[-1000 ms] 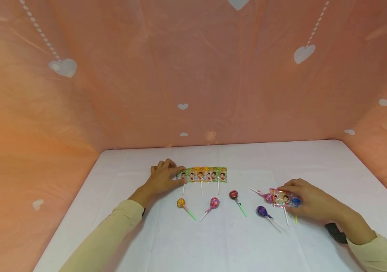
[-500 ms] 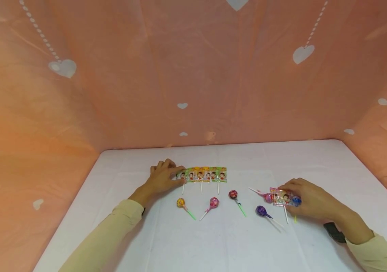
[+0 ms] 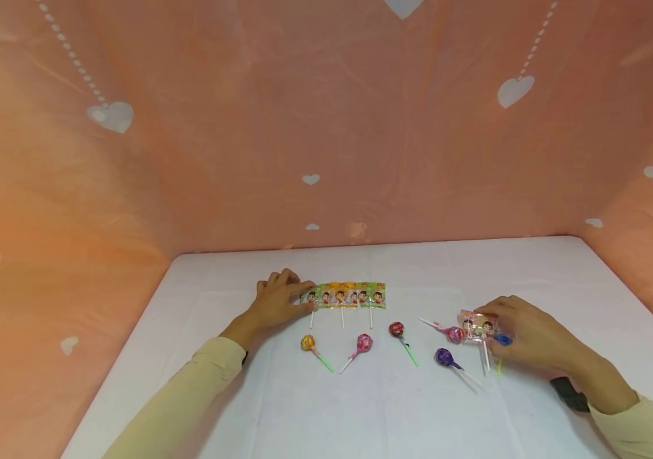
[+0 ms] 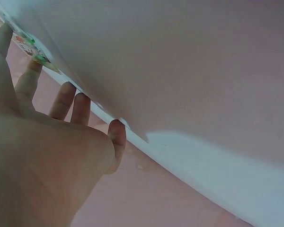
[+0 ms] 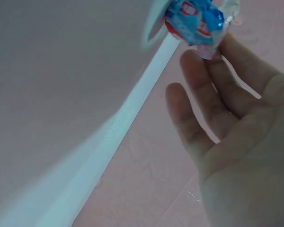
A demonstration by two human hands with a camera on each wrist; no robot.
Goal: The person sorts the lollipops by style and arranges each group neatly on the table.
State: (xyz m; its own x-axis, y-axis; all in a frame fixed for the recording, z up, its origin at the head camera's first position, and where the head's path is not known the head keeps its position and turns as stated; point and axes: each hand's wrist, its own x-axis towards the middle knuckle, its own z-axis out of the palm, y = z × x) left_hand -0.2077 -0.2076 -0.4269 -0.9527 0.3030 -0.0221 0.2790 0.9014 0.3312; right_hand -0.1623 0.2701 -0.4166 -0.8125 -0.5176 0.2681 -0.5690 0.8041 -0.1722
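In the head view my left hand (image 3: 280, 299) has thumb and forefinger at opposite edges of a flat green-wrapped lollipop (image 3: 311, 298), partly covering it. This lollipop ends a row with an orange-wrapped lollipop (image 3: 340, 294) and another green-wrapped lollipop (image 3: 371, 296), sticks towards me. My right hand (image 3: 523, 331) pinches a flat pink-wrapped lollipop (image 3: 477, 326) by its right side. Beneath that hand lies a round blue lollipop (image 3: 502, 339), its blue-and-red wrapper (image 5: 194, 21) near the fingers in the right wrist view. A round pink lollipop (image 3: 455, 334) lies just left of the pinched one.
Nearer me on the white table (image 3: 326, 408) lie round lollipops: yellow (image 3: 308, 343), pink (image 3: 364, 343), red (image 3: 397, 329) and purple (image 3: 444, 357). Orange cloth (image 3: 349, 127) with white hearts stands behind the table and at both sides.
My right hand has moved the flat pink lollipop slightly away from me, uncovering more of the round pink one. My left hand and the row stay put; the head view shifts slightly.
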